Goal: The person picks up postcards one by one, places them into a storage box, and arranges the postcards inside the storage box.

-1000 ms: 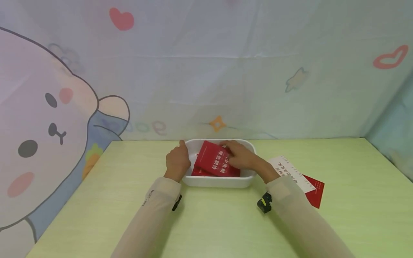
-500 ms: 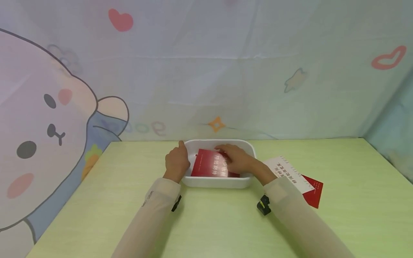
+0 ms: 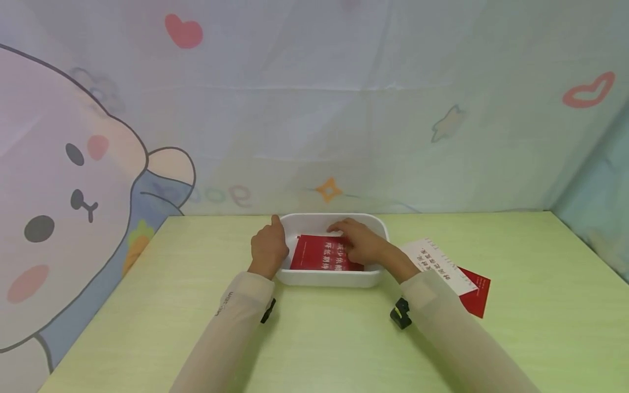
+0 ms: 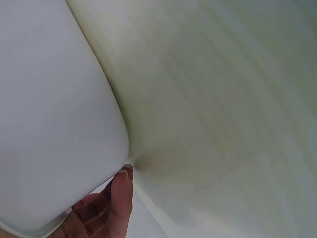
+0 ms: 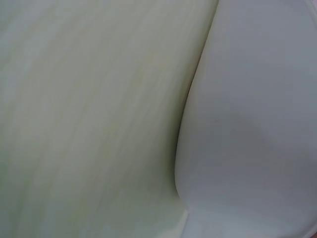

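Observation:
My left hand (image 3: 268, 246) grips the left end of a white plastic tub (image 3: 328, 279). In the left wrist view its thumb and fingers (image 4: 120, 201) curl against the tub's outer wall (image 4: 54, 114). Inside the tub lies a red card (image 3: 312, 254) with white Chinese characters, flat above other red material peeking out at its upper left corner. My right hand (image 3: 362, 243) reaches over the tub's right side, fingers loosely bent over the card's right part, which it covers. The right wrist view shows only the tub's wall (image 5: 242, 124) and the table, no hand.
Right of the tub, partly under my right sleeve, a white card (image 3: 444, 267) with printed lettering overlaps another red card (image 3: 478, 297). The pale green tabletop (image 3: 319, 338) ends at a cartoon-printed cloth (image 3: 304, 109) hanging behind it.
The red card has come down from a tilted position to lie flat in the tub, and my right hand's fingers have loosened from it. My left hand stays at the tub's end.

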Motion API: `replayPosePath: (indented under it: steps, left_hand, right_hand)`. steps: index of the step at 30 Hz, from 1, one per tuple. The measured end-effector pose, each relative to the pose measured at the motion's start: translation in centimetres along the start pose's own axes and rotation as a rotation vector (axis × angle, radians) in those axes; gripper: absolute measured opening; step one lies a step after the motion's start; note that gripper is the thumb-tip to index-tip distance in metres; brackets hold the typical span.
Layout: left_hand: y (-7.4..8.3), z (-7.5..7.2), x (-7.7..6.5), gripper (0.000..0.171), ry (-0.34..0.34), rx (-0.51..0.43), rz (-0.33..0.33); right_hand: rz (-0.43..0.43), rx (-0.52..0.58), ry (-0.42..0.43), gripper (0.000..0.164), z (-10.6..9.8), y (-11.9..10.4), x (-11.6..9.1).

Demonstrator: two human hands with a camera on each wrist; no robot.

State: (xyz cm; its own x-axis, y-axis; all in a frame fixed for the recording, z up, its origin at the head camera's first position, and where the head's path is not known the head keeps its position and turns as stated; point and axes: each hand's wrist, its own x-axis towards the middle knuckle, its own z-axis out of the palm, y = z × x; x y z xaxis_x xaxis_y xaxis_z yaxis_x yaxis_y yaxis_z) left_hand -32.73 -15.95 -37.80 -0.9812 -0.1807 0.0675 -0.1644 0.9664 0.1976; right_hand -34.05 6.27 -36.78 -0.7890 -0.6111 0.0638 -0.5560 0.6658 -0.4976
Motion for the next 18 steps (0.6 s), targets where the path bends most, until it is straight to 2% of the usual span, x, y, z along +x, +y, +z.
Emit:
replayPosePath:
  steps: [18]
  left_hand:
    - [-0.03, 0.02, -0.05, 0.055, 0.007, -0.012, 0.003]
  right_hand:
    - [0.047, -0.057, -0.012, 0.052, 0.4, 0.16, 0.37]
